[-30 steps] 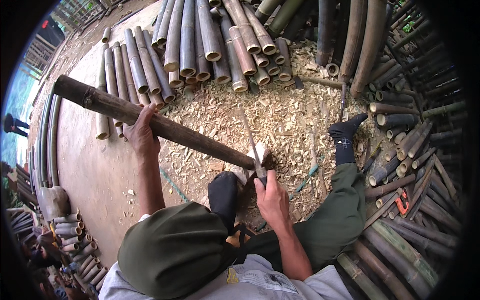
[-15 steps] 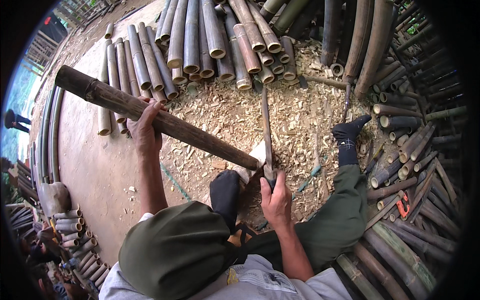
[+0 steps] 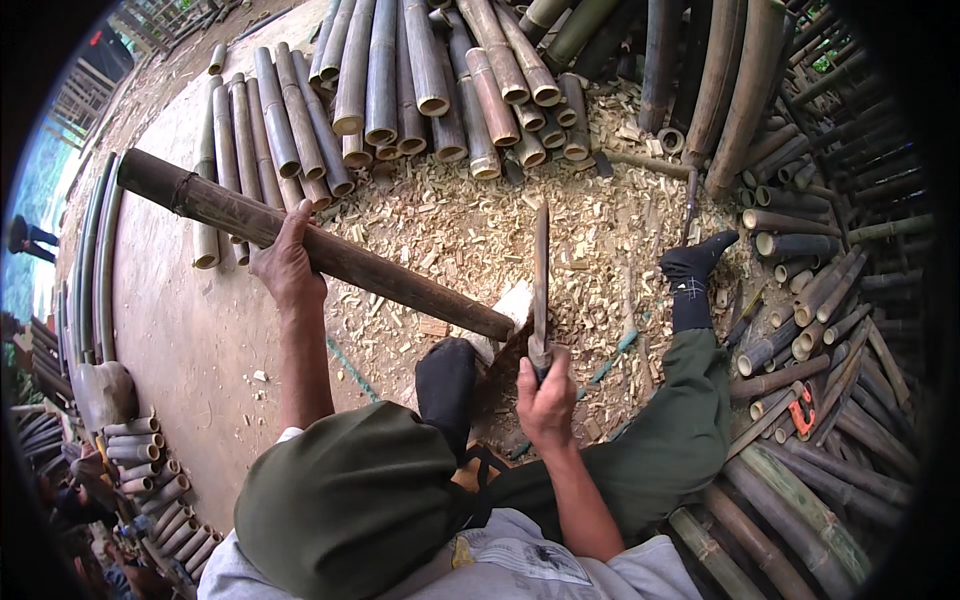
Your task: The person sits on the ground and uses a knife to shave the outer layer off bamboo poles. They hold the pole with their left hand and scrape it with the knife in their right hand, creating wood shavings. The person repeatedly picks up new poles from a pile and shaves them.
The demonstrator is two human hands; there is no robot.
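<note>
My left hand [image 3: 288, 262] is wrapped round a thick dark bamboo pole [image 3: 390, 275], which slants from the upper left down toward the middle. The pole's lower end rests at a pale wooden block [image 3: 514, 303] beside my left foot in a black sock [image 3: 445, 385]. In my right hand [image 3: 547, 400] is the dark handle of a long-bladed machete [image 3: 541, 275]. Its blade points up and away, just right of the pole's lower end and apart from it. My right hand is closed on the handle.
Pale wood chips [image 3: 450, 215] cover the ground ahead. Cut bamboo pieces [image 3: 380, 90] lie in a row at the far side. More bamboo [image 3: 790, 350] is piled at right, with an orange-handled tool [image 3: 802, 410] on it. Stacked bamboo [image 3: 140, 455] stands at left.
The machete has come slightly nearer, its blade now looking shorter and more upright. The bamboo pole's far end has dipped a little, and my left hand has shifted slightly with it.
</note>
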